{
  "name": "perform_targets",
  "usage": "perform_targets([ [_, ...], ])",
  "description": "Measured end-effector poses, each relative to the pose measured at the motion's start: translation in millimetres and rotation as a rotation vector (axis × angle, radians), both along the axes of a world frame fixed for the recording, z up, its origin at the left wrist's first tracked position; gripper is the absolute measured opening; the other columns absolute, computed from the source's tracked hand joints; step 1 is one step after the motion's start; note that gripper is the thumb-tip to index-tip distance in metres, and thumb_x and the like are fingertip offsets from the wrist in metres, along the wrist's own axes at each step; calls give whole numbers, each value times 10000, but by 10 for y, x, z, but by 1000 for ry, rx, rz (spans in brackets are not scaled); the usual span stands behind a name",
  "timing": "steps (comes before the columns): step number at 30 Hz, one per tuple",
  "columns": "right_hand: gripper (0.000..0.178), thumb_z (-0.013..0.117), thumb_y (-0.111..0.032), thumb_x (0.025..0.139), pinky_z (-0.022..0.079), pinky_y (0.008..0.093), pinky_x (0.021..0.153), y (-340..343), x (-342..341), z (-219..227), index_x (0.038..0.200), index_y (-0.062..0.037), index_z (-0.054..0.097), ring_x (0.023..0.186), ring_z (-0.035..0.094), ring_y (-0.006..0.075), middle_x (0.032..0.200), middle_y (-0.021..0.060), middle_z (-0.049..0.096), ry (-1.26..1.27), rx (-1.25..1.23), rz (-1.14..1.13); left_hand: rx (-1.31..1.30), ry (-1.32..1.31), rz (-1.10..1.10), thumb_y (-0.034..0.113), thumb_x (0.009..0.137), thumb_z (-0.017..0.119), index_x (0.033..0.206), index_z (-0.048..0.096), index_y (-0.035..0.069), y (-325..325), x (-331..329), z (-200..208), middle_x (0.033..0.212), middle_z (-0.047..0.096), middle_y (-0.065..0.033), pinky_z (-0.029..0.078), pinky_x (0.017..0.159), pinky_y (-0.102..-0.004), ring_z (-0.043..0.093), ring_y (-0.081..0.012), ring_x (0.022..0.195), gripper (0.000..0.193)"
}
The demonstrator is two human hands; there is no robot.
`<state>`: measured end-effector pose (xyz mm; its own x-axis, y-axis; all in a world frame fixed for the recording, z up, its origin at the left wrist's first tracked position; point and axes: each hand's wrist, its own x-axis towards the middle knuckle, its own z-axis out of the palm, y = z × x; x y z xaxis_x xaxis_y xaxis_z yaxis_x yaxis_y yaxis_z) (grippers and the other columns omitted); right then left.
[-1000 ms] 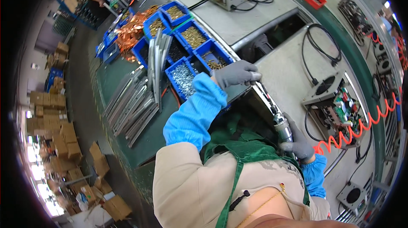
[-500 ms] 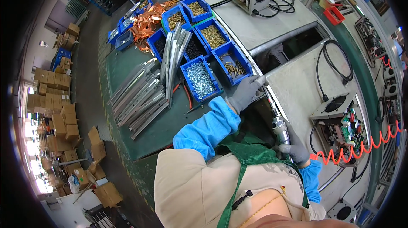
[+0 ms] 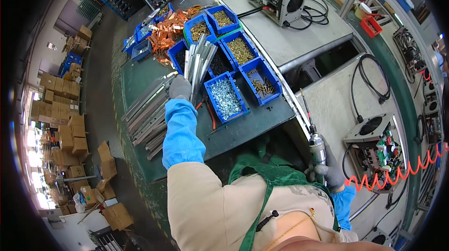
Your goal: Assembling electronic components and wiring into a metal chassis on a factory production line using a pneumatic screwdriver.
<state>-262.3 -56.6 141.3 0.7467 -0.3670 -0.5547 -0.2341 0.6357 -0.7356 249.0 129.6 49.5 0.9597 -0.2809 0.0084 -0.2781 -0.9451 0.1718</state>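
Bars (image 3: 152, 118) lay heaped on the left of the worktop (image 3: 234, 134), with a second bundle (image 3: 199, 61) slanting over the edge of the blue bins (image 3: 271, 98). The left hand (image 3: 180, 88) was down at the upper end of the heap, beside that bundle; its fingers were hidden, so I could not tell whether it gripped a bar. The right hand (image 3: 333, 170) was closed around a driver (image 3: 318, 150), the bit (image 3: 307, 109) pointing away from the body.

Progress looked slight: no bar was clear of the heap, nothing showed being fastened at the bit, and plenty of bars were left.

Counted: one driver; one pair of pliers (image 3: 212, 117), red-handled; seven bins in the near group, four with brass parts, two with black, one with silver. Bars and copper strips (image 3: 166, 31) overlapped too much to count. Two fan units (image 3: 369, 128) showed nearly whole, right of the bins; others were cut off.
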Motion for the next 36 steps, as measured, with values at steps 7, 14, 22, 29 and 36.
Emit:
perform_targets([
  [7, 1079, 769, -404, 564, 549, 325, 570, 179, -420, 66, 1459, -113, 242, 554, 586, 199, 728, 92, 562, 43, -150, -209, -800, 41, -395, 131, 869, 502, 959, 629, 8, -568, -765, 900, 896, 666, -148, 497, 656, -338, 633, -252, 737, 199],
  [14, 1074, 778, -411, 546, 548, 309, 550, 370, -881, 144, 1435, -85, 273, 553, 599, 185, 713, 85, 575, 52, -158, -412, -1265, 1377, -640, 37, 902, 446, 1274, 492, 20, -1772, -2348, 784, 935, 646, -128, 361, 522, -170, 441, -39, 596, 376],
  [22, 1109, 803, -369, 543, 560, 323, 584, 820, -1505, 254, 1463, -117, 237, 530, 593, 184, 710, 86, 578, 16, -190, -775, -897, 1547, -470, 226, 918, 566, 1069, 580, 28, -2449, -3484, -160, 778, 610, -50, 325, 437, -184, 422, -52, 531, 249],
  [29, 1091, 797, -327, 587, 571, 357, 645, 1143, -1872, 174, 1471, -105, 196, 506, 586, 186, 719, 90, 577, -65, -182, -974, -738, 1545, -352, 226, 946, 543, 978, 541, 6, -2538, -3688, -968, 842, 642, -103, 407, 458, -240, 506, -121, 536, 223],
  [36, 1100, 799, -338, 582, 569, 354, 654, 1275, -2010, 135, 1471, -110, 191, 506, 584, 185, 727, 87, 579, -52, -168, -1064, -986, 1202, -288, 138, 849, 626, 1149, 474, -104, -2166, -3582, -756, 947, 567, -175, 506, 702, -301, 593, -218, 842, 414],
])
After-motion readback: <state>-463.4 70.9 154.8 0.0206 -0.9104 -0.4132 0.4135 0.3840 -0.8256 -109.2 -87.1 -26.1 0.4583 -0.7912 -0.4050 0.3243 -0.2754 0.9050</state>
